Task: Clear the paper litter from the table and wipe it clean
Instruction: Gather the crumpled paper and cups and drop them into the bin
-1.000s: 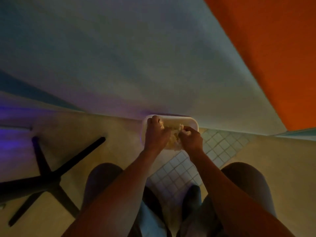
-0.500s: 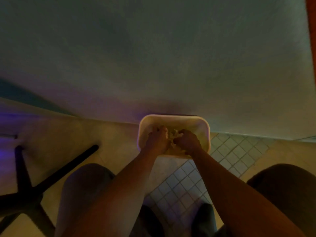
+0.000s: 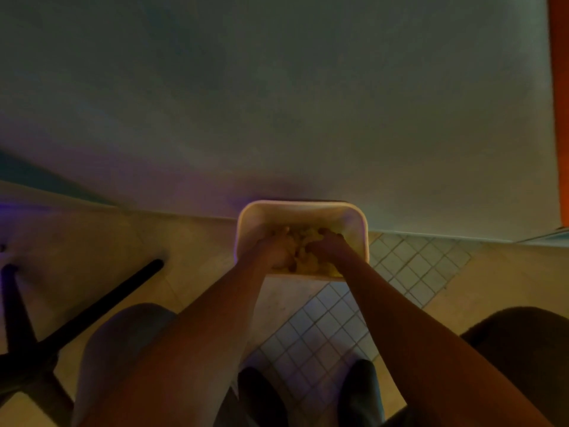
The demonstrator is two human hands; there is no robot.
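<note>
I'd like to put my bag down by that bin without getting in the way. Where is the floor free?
Bare floor lies left of the bin, between it and the black table base, and on the small tiles to its right. It is crowded inside the bin, where the left hand and right hand meet crumpled paper.

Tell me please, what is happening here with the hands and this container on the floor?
A person is bending over a pale rectangular plastic bin that stands on the floor against the wall. Both the left hand and the right hand are down inside it, among crumpled pale paper litter. It looks as if the paper is being dropped or pressed in, but the dim light hides how the fingers lie. No table or wiping is in view.
</note>
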